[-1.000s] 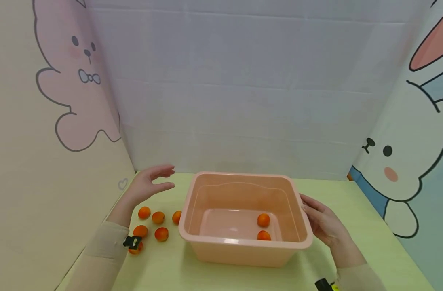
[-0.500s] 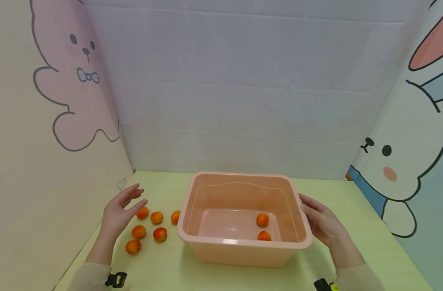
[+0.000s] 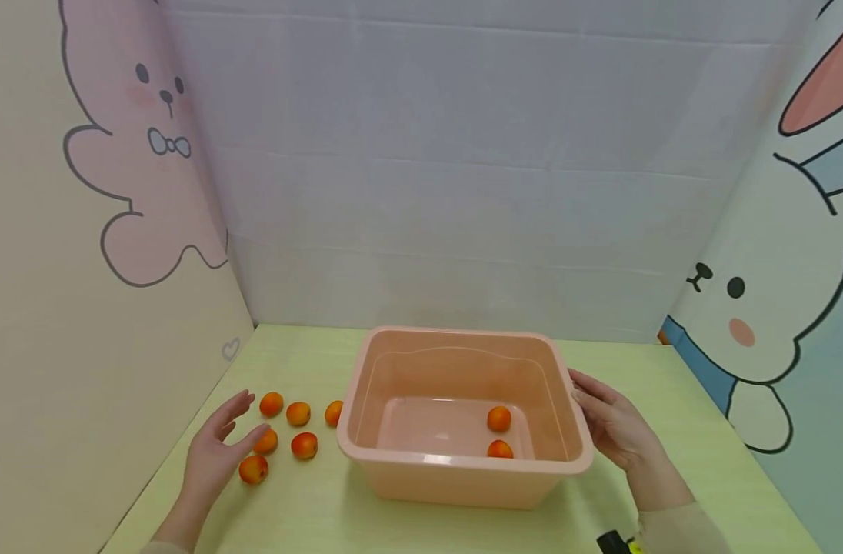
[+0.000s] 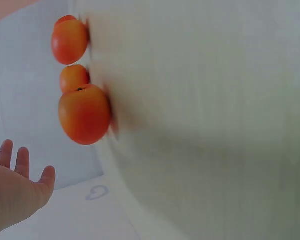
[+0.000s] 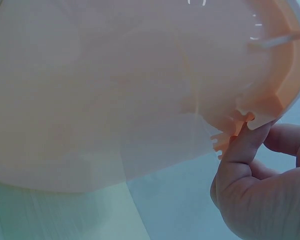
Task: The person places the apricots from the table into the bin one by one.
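Note:
Beside several round orange-red fruits [image 3: 253, 469] on the left of the table, my left hand [image 3: 214, 454] is spread with its thumb out, holding nothing. The thumb tip overlaps one fruit in the head view. In the left wrist view, the hand [image 4: 17, 195] shows relaxed fingers, apart from the nearest fruit [image 4: 85, 114]. My right hand [image 3: 615, 419] grips the right rim of a pink plastic basin [image 3: 456, 486], its thumb and fingers at the rim's edge in the right wrist view. Two fruits [image 3: 499, 419] lie inside the basin, the nearer one partly hidden by the front rim.
The pale green table [image 3: 297, 515] is bounded by a white back wall [image 3: 456, 192] and side panels with cartoon animals. One fruit [image 3: 334, 413] lies right at the basin's left side, partly covered by its rim.
My left hand has come back from beyond the fruits, moving left and nearer to me, and is now low beside them. The right hand and the basin have stayed in place.

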Demonstrator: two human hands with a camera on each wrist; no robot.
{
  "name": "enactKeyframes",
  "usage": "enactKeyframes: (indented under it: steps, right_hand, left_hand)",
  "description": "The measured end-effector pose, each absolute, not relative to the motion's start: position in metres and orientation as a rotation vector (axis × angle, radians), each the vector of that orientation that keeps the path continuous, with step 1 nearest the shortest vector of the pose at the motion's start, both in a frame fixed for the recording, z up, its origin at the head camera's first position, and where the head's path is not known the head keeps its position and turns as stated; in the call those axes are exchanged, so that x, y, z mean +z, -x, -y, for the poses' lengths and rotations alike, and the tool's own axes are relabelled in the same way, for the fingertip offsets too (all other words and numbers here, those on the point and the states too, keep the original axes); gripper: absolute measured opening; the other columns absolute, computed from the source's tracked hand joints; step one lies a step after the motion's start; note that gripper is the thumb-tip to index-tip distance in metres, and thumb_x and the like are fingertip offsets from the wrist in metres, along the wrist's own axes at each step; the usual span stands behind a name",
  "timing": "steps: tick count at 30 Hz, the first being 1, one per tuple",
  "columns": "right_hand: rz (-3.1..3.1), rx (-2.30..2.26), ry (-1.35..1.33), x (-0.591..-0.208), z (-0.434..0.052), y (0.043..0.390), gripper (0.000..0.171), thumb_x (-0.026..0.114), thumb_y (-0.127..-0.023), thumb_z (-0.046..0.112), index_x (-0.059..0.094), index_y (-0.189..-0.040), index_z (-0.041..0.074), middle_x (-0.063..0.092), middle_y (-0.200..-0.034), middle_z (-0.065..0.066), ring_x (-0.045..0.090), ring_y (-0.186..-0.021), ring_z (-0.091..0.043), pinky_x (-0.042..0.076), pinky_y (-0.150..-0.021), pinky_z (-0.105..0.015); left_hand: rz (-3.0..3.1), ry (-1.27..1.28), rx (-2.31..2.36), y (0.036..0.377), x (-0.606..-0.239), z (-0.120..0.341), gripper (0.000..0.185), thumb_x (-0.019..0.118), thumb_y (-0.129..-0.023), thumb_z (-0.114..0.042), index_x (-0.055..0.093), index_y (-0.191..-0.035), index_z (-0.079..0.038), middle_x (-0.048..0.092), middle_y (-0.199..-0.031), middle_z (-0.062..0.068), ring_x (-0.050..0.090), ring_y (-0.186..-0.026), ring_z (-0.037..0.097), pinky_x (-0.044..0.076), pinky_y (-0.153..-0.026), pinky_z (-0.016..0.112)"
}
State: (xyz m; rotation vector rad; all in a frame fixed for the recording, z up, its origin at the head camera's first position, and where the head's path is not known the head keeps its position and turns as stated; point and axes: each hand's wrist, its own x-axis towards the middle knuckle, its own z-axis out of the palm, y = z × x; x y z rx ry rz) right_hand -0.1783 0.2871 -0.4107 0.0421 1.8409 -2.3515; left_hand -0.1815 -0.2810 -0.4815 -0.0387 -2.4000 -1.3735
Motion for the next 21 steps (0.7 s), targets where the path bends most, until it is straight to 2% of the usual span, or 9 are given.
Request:
enactKeyframes:
  steps: [2, 8, 11, 18, 20, 21]
  right_hand:
    - [-1.842, -2.349, -0.039, -0.41, -0.287, 0.179, 0.04, 0.052, -0.104, 0.013, 0.052, -0.144, 0.015, 0.067, -0.115, 0.01, 0.065, -0.102, -0.01, 0.055, -0.086, -0.031]
    - [-1.855, -2.332, -0.065, -0.409, -0.286, 0.179, 0.047, 0.052, -0.104, 0.014, 0.043, -0.15, 0.009, 0.066, -0.115, 0.011, 0.064, -0.102, -0.01, 0.055, -0.087, -0.03]
    - [-1.867, -2.322, -0.071, -0.408, -0.286, 0.179, 0.051, 0.052, -0.104, 0.014, 0.038, -0.152, 0.006, 0.066, -0.115, 0.011, 0.064, -0.101, -0.01, 0.055, -0.087, -0.03]
    - [-1.872, -2.312, -0.086, -0.408, -0.287, 0.179, 0.055, 0.053, -0.104, 0.015, 0.033, -0.154, 0.004, 0.066, -0.114, 0.012, 0.064, -0.101, -0.01, 0.055, -0.087, -0.031]
    - [-1.874, -2.31, -0.087, -0.408, -0.287, 0.179, 0.056, 0.053, -0.104, 0.015, 0.031, -0.154, 0.003, 0.066, -0.114, 0.012, 0.064, -0.101, -0.01, 0.055, -0.087, -0.031]
    - [-1.876, -2.308, -0.085, -0.408, -0.287, 0.179, 0.057, 0.052, -0.104, 0.015, 0.03, -0.155, 0.003, 0.066, -0.114, 0.012, 0.064, -0.101, -0.01, 0.055, -0.087, -0.031]
  left_hand:
    - [2.422, 0.028, -1.378, 0.18, -0.489, 0.282, 0.07, 0.078, -0.088, -0.022, 0.045, -0.148, -0.009, 0.055, -0.138, 0.017, 0.047, -0.118, -0.003, 0.033, -0.091, 0.003]
    - [2.554, -0.046, -1.429, 0.176, -0.505, 0.285, 0.092, 0.08, -0.086, -0.03, 0.025, -0.157, -0.007, 0.043, -0.149, 0.02, 0.041, -0.131, 0.033, 0.03, -0.087, 0.002]
    - [2.594, -0.059, -1.441, 0.174, -0.511, 0.287, 0.098, 0.081, -0.084, -0.031, 0.021, -0.158, -0.006, 0.039, -0.151, 0.02, 0.039, -0.134, 0.036, 0.03, -0.086, 0.003]
    - [2.597, -0.045, -1.46, 0.169, -0.518, 0.292, 0.102, 0.083, -0.082, -0.022, 0.018, -0.157, -0.002, 0.035, -0.153, 0.024, 0.037, -0.134, 0.04, 0.029, -0.085, 0.0]
    - [2.63, -0.055, -1.48, 0.168, -0.519, 0.295, 0.102, 0.084, -0.081, -0.021, 0.018, -0.157, -0.002, 0.033, -0.154, 0.025, 0.036, -0.135, 0.042, 0.03, -0.089, 0.001]
    - [2.649, -0.057, -1.494, 0.167, -0.519, 0.296, 0.103, 0.084, -0.081, -0.02, 0.018, -0.157, -0.002, 0.031, -0.154, 0.026, 0.034, -0.136, 0.043, 0.033, -0.096, 0.004]
